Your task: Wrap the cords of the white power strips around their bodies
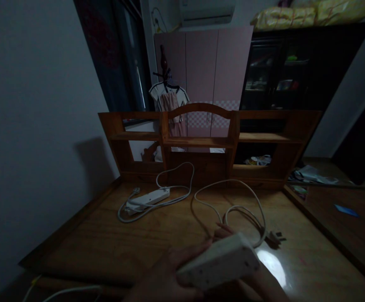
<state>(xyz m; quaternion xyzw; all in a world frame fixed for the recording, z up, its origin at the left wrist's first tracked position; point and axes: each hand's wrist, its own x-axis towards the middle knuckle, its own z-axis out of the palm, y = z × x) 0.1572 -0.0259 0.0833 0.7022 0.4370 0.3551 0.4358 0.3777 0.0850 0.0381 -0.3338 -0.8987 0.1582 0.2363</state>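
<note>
One power strip [221, 266] in left hand [173, 268]

In the grip, a power strip [220, 262] of smooth, matt plastic; beyond it, a smooth plastic cord [233, 180]. Under the grip, a desk [100, 235] of smooth, grained wood, glossy where light glares to the right. Farther ahead, a matt wood shelf [198, 143] and, behind it, cloth garments [169, 102].

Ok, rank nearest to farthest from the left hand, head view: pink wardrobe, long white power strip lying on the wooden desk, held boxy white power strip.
1. Held power strip: touching the left hand.
2. Lying power strip: ahead, slightly left.
3. Wardrobe: farthest back.
</note>
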